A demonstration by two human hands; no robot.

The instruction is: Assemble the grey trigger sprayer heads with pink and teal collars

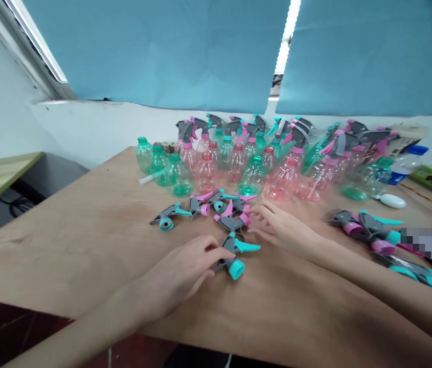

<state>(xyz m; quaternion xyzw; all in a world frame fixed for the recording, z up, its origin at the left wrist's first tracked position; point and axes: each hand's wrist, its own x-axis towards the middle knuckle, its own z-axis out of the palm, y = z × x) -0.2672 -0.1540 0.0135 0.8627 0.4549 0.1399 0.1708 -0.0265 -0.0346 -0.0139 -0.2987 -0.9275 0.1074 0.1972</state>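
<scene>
A: What is the left hand (190,260) doing, just below the centre of the frame?

B: Its grip is closed on the turquoise spray head (236,269), thumb above and fingers at the near side. Pinching the grey body probably leaves the collar and trigger free.

A: And the right hand (277,222)?

B: Its grip is loosely open, fingers half curled beside the pink spray head (231,223) and its neighbours. I can't tell whether a fingertip touches one.

A: Why are those parts lying down?

B: They look too top-heavy to stand alone. The loose ones lie on the tabletop (85,245) between the hands and the bottles, perhaps for easy reach; more lie at the right of the frame.

A: The bottles?

B: Mostly upright across the upper middle. The green bottle (179,176) stands open-necked towards the front; many farther back wear spray heads, their flat bases probably keeping them steady.
</scene>
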